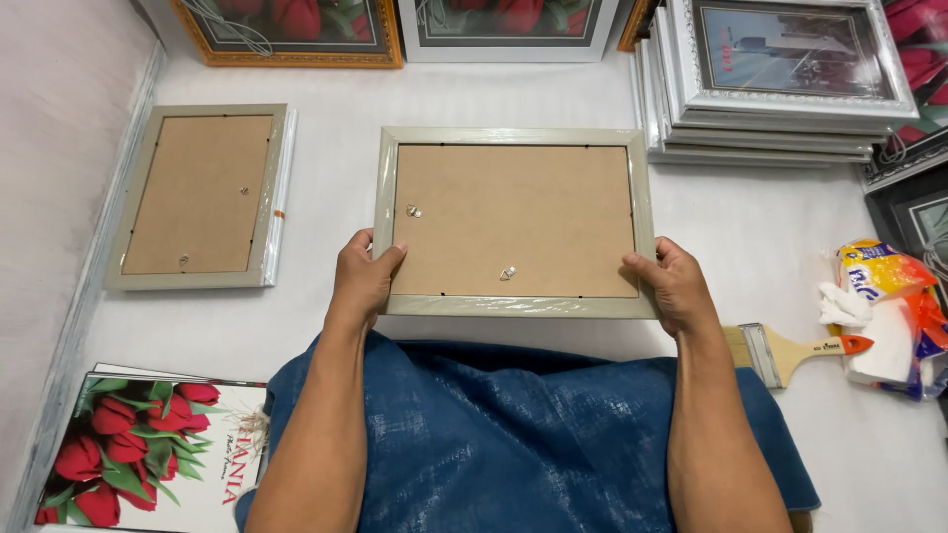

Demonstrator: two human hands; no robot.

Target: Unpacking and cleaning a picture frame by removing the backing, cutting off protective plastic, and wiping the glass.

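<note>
The person holds a grey-green picture frame (513,222) face down, its brown backing board up, over the white work surface (336,109) just beyond a blue cloth (513,434) that covers the lap. The left hand (363,281) grips the frame's lower-left corner: the thumb lies over the frame's edge and the fingers curl underneath, so the hand is clamped on the frame. The right hand (676,286) clasps the lower-right corner the same way, thumb on top along the moulding, fingers hidden below. The 2 hands are well apart, 1 at each end of the frame's near side. 2 small metal hangers (414,210) show on the backing board.

To the left lies a second frame (197,197), also back up, in clear wrap. A stack of white frames (780,89) stands at the far right. A paintbrush (790,350) with a wooden handle lies near the right forearm, beside a colourful packet (894,306). A print of red tulips (148,449) sits at the near left.
</note>
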